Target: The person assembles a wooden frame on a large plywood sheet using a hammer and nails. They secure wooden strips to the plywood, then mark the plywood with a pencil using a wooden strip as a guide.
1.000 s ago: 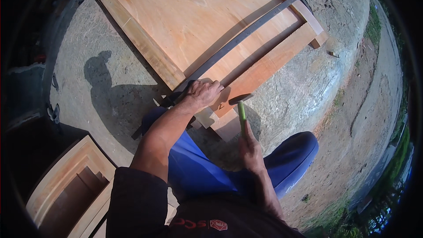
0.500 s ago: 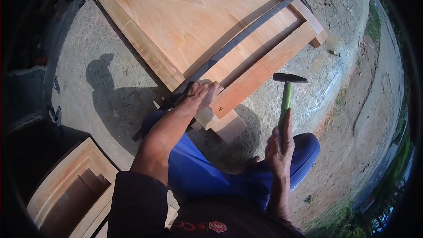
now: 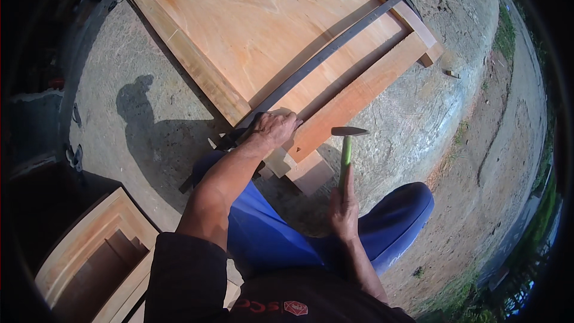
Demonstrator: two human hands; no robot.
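My right hand is wrapped round the green handle of a hammer. Its dark steel head is level, just right of the near end of a reddish wooden rail, and not touching it. My left hand is closed at the near corner of a wooden panel frame, between the dark bar of a clamp and the rail's end. What its fingers grip is hidden. Below the rail's end a wooden block juts out. The plywood panel lies inside the frame, with a side rail along its left.
A second framed wooden piece stands at the lower left. My blue-trousered knee is bent at the right. Rough concrete lies under the work, with a small wood scrap on it. Dirt and grass border it on the right.
My right hand and the hammer have swung left and slightly down, bringing the hammer head close to the rail's near end. My left hand has stayed in place.
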